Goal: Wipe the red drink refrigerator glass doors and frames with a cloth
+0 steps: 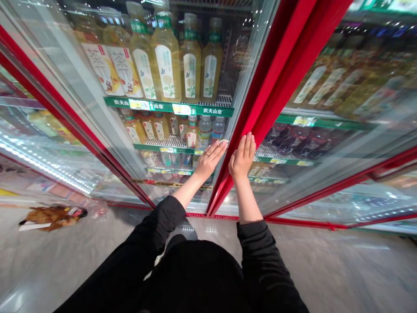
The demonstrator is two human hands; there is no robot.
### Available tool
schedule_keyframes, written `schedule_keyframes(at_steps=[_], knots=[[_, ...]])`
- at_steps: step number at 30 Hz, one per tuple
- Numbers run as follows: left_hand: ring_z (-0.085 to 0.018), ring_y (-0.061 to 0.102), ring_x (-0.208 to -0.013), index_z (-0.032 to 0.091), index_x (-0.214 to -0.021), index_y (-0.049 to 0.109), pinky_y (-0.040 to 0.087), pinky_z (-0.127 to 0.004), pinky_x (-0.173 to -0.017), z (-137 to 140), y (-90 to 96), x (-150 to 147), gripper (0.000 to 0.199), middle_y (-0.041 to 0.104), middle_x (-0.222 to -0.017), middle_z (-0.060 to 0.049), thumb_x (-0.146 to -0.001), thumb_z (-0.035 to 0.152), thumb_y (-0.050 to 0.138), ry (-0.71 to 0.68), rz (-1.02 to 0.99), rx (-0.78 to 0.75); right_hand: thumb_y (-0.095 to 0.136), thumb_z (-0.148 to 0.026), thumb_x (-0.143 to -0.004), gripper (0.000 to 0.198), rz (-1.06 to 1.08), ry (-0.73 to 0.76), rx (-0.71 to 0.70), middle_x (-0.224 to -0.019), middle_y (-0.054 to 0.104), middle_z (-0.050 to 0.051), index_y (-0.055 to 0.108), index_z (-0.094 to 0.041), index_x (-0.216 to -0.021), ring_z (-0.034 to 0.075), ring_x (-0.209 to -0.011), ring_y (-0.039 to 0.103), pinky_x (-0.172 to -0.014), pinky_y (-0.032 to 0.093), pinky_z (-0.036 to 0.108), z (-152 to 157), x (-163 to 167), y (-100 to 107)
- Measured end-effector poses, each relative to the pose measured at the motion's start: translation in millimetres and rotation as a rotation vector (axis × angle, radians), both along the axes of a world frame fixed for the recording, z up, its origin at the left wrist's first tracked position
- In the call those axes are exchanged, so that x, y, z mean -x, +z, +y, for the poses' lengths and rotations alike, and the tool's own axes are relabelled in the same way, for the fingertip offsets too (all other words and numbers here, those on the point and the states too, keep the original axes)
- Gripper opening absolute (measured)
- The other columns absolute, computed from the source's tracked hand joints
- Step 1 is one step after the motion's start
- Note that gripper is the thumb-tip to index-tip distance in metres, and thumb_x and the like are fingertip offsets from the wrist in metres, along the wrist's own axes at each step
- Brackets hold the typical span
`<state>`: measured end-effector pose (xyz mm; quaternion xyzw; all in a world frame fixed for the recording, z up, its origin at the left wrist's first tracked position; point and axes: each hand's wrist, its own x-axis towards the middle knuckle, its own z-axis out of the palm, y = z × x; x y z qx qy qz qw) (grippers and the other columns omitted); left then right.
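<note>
My left hand (209, 159) lies with its fingers stretched together against the glass door (241, 69) of a drinks fridge, close to the door's edge. A bit of white tissue (224, 141) shows at its fingertips, held against the glass; the rest is hidden under the fingers. A ring is on one finger. My right hand (243, 155) rests flat on the red door frame (257, 104), just right of the left hand, with fingers extended and nothing visible in it. Behind the glass, tea bottles (167, 61) stand on the upper shelf.
Smaller bottles (159, 126) fill the lower shelves. A second glass door (325, 174) with more drinks is on the right. Another chiller (65, 143) stands at the left. A brown plush-like thing (54, 217) lies by its base on the grey floor (107, 256).
</note>
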<state>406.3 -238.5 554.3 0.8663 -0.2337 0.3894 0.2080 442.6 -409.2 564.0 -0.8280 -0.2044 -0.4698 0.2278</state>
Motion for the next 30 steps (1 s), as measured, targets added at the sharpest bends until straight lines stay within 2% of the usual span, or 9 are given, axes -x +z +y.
schedule_keyframes(at_steps=[4, 7, 11, 14, 17, 21, 25, 28, 30], knots=[[-0.013, 0.04, -0.163, 0.024, -0.161, 0.056, 0.026, -0.032, -0.14, -1.6, 20.7, -11.1, 0.056, 0.056, -0.166, 0.001, -0.115, 0.018, 0.025, -0.031, -0.024, -0.062, 0.031, -0.018, -0.1, 0.075, 0.063, -0.012, 0.004, -0.177, 0.04, 0.021, 0.032, -0.01, -0.174, 0.031, -0.172, 0.025, -0.136, 0.028, 0.064, 0.3, 4.2, 4.1], [-0.012, 0.032, -0.166, 0.024, -0.165, 0.051, 0.023, -0.035, -0.142, 2.0, 31.4, -13.9, 0.061, 0.054, -0.17, 0.001, -0.114, 0.012, 0.021, 0.051, -0.113, -0.043, 0.03, -0.018, -0.102, 0.075, 0.077, -0.006, 0.017, -0.179, 0.038, 0.02, 0.027, -0.011, -0.176, 0.029, -0.173, 0.022, -0.137, 0.028, 0.064, -1.1, 8.9, 8.6], [-0.013, 0.03, -0.167, 0.025, -0.168, 0.048, 0.024, -0.034, -0.142, 3.2, 17.4, -8.6, 0.065, 0.056, -0.169, 0.0, -0.111, 0.007, 0.023, 0.151, -0.236, 0.036, 0.029, -0.018, -0.105, 0.072, 0.008, 0.011, 0.03, -0.178, 0.04, 0.02, 0.023, -0.01, -0.177, 0.028, -0.173, 0.02, -0.138, 0.029, 0.062, -1.5, 18.4, 10.4], [-0.014, 0.034, -0.166, 0.022, -0.171, 0.044, 0.024, -0.034, -0.142, 1.7, 9.8, -6.8, 0.064, 0.057, -0.169, -0.003, -0.111, 0.007, 0.026, 0.144, -0.246, -0.047, 0.031, -0.017, -0.105, 0.071, 0.033, 0.048, 0.068, -0.176, 0.044, 0.018, 0.028, -0.012, -0.176, 0.028, -0.172, 0.024, -0.138, 0.032, 0.06, 2.2, 27.3, 6.6], [-0.012, 0.03, -0.167, 0.024, -0.173, 0.038, 0.022, -0.033, -0.142, 7.8, 20.1, -9.5, 0.064, 0.053, -0.171, -0.001, -0.112, 0.008, 0.027, 0.143, -0.269, -0.11, 0.033, -0.015, -0.104, 0.071, 0.098, 0.11, 0.115, -0.175, 0.048, 0.014, 0.034, -0.017, -0.175, 0.028, -0.17, 0.031, -0.138, 0.032, 0.061, 7.9, 34.5, 2.8], [-0.013, 0.017, -0.17, 0.028, -0.177, 0.025, 0.019, -0.037, -0.143, 28.7, 33.9, -11.5, 0.068, 0.044, -0.176, 0.001, -0.112, 0.008, 0.024, 0.215, -0.3, -0.008, 0.034, -0.013, -0.104, 0.072, 0.129, 0.158, 0.12, -0.176, 0.047, 0.013, 0.031, -0.019, -0.176, 0.029, -0.17, 0.032, -0.139, 0.03, 0.063, 16.8, 38.4, 2.6], [-0.016, 0.021, -0.169, 0.029, -0.177, 0.025, 0.02, -0.041, -0.143, 40.4, 18.1, -7.4, 0.067, 0.042, -0.177, 0.0, -0.113, 0.01, 0.026, 0.264, -0.28, 0.087, 0.035, -0.014, -0.106, 0.073, 0.116, 0.221, 0.133, -0.178, 0.043, 0.012, 0.024, -0.02, -0.178, 0.028, -0.17, 0.029, -0.139, 0.03, 0.062, 30.4, 40.3, 2.0], [-0.016, 0.022, -0.168, 0.027, -0.177, 0.026, 0.022, -0.039, -0.142, 38.1, 5.3, -6.6, 0.066, 0.043, -0.176, -0.002, -0.113, 0.01, 0.028, 0.248, -0.313, 0.076, 0.033, -0.014, -0.107, 0.074, 0.126, 0.262, 0.144, -0.18, 0.039, 0.011, 0.018, -0.022, -0.179, 0.027, -0.171, 0.027, -0.14, 0.03, 0.061, 42.0, 42.3, -1.0], [-0.015, 0.021, -0.168, 0.026, -0.178, 0.024, 0.023, -0.036, -0.142, 38.1, 5.9, -8.9, 0.067, 0.045, -0.175, -0.002, -0.113, 0.01, 0.029, 0.225, -0.376, 0.045, 0.031, -0.013, -0.108, 0.074, 0.149, 0.274, 0.137, -0.182, 0.035, 0.01, 0.015, -0.022, -0.18, 0.026, -0.171, 0.025, -0.14, 0.029, 0.061, 48.5, 43.2, -2.9]])
